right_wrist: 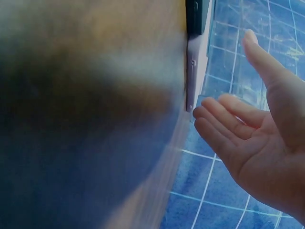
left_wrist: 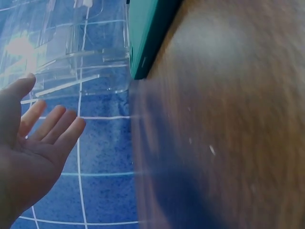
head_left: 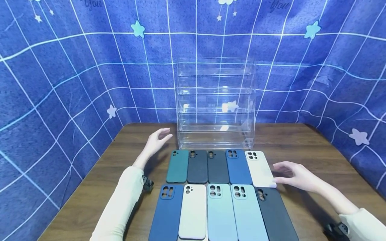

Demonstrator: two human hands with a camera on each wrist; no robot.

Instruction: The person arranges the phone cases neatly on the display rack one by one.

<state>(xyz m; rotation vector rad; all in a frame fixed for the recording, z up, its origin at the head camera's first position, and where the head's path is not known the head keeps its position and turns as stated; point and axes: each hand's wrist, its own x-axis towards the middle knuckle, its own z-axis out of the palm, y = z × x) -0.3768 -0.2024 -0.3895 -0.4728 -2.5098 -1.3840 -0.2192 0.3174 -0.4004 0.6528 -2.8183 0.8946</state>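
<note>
1. Judged from the layout, at an early stage: ten phone cases (head_left: 222,214) set out flat on the wooden table (head_left: 289,144) in two rows of five, in front of the clear tiered rack (head_left: 215,129) near the table's back edge.
2. Apparently done: the laying-out, side by side, with camera cutouts toward the back edge. Left, as far as visible: any handling beyond that, with all ten on the table and none on the rack.
3. Nearest to the right hand (head_left: 297,175): the white case (head_left: 258,169) at the back row's right end, just beyond the dark case (head_left: 275,214) of the front row. Fingertips just beside its right long edge, on the side toward the table's right edge; contact at the thumb hard to confirm.
4. Right grip: thumb spread from loosely bent fingers, nothing pinched.
5. Left hand (head_left: 156,140): raised toward the table's back-left corner, just left of the rack, thumb and fingers apart, holding nothing; near the green case (head_left: 177,167) but clear of it.
</note>
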